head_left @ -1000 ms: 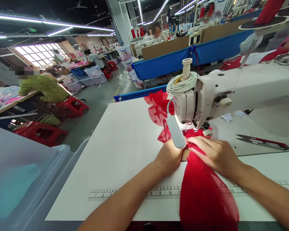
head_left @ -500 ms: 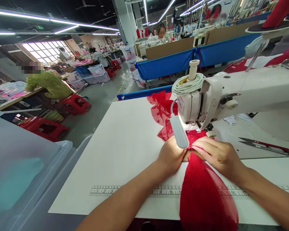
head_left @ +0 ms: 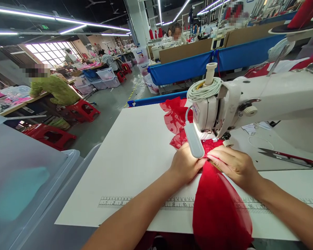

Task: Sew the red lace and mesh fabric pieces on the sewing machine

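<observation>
Sheer red fabric (head_left: 219,205) runs from under the head of a white sewing machine (head_left: 207,113) toward me and hangs over the table's front edge. My left hand (head_left: 186,163) is closed on the cloth just left of the needle area, its fingertips partly behind a small grey lamp (head_left: 194,140). On the other side, my right hand (head_left: 233,163) pinches the fabric between thumb and fingers in front of the presser foot. Behind the lamp, more gathered red cloth (head_left: 176,119) lies on the table. The needle itself is hidden.
Red-handled thread snips (head_left: 288,158) lie right of my right hand. A printed ruler (head_left: 146,201) crosses the white tabletop (head_left: 130,139). Clear plastic bins (head_left: 28,180) stand at the left. A co-worker in green (head_left: 54,90) sits beyond, near red stools (head_left: 49,135).
Both hands stay on the fabric at the machine. My left fingers have edged right toward my right hand, and the hanging cloth has shifted slightly left. The view has moved a little.
</observation>
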The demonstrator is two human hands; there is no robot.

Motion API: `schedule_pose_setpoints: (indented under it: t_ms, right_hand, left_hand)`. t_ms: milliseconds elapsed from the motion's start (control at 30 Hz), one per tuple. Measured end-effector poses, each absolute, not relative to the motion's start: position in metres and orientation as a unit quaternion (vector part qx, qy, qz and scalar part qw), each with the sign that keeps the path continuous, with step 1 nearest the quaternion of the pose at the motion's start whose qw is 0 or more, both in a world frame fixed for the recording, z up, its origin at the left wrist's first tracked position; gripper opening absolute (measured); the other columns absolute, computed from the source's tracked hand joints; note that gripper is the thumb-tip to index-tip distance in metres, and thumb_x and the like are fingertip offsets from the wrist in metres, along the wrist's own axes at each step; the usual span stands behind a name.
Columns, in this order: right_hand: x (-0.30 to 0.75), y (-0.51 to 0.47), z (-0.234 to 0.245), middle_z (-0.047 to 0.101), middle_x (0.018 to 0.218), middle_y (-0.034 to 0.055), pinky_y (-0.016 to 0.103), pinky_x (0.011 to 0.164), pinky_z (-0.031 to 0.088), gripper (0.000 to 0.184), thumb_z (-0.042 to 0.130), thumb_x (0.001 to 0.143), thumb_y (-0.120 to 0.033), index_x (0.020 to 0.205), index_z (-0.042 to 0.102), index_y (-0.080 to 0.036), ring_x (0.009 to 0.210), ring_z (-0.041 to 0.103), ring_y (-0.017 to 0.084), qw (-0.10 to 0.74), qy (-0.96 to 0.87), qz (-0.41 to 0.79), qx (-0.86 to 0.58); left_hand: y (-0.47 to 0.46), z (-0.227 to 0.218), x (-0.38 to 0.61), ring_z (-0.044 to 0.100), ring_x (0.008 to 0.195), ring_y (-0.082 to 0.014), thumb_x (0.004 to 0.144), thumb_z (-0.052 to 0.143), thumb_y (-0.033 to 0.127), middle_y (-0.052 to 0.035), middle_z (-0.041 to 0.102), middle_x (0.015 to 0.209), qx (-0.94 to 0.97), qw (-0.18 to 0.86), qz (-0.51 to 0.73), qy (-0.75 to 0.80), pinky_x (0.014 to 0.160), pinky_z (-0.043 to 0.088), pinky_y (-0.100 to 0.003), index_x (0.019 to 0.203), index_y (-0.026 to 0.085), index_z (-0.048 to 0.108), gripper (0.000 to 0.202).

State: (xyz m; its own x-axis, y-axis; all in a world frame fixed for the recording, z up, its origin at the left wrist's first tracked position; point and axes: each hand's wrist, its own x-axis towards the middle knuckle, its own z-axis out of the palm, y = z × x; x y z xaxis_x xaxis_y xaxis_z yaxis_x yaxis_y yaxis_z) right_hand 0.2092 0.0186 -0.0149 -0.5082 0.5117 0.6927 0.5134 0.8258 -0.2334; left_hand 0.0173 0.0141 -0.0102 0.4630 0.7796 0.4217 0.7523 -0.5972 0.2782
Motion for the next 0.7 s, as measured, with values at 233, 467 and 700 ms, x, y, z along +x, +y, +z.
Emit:
schedule_pose_setpoints:
  t_ms: [233,467,700]
  right_hand:
    - [0.216,0.015,-0.019,0.071,0.095,0.0069,0.025,0.061,0.052,0.019,0.044,0.098,-0.019,0.105,0.061,-0.019,0.077,0.068,0.016,0.362,-0.879,-0.045,-0.307]
    - [0.220,0.013,-0.024,0.065,0.091,0.0057,0.026,0.060,0.045,0.029,0.041,0.083,-0.003,0.091,0.061,-0.021,0.074,0.061,0.016,0.307,-0.891,-0.042,-0.332]
    - [0.221,0.015,-0.024,0.061,0.081,0.0053,0.027,0.060,0.041,0.027,0.039,0.083,-0.003,0.086,0.060,-0.020,0.069,0.055,0.017,0.284,-0.899,-0.021,-0.332]
  left_hand:
    - [0.008,-0.012,0.012,0.046,0.059,-0.0134,0.082,0.043,0.001,-0.0008,0.053,0.065,0.882,-0.093,0.235,0.398,0.049,0.032,-0.025,0.067,0.018,0.054,0.025]
    - [-0.004,-0.011,0.015,0.054,0.059,-0.0150,0.088,0.034,-0.003,-0.0038,0.062,0.072,0.900,-0.162,0.195,0.354,0.045,0.038,-0.025,0.084,0.014,0.063,0.034]
    - [-0.029,-0.010,0.020,0.069,0.084,-0.0264,0.099,0.015,0.063,-0.0206,0.068,0.112,0.891,-0.106,0.217,0.385,0.068,0.059,-0.036,0.119,0.005,0.064,0.079]
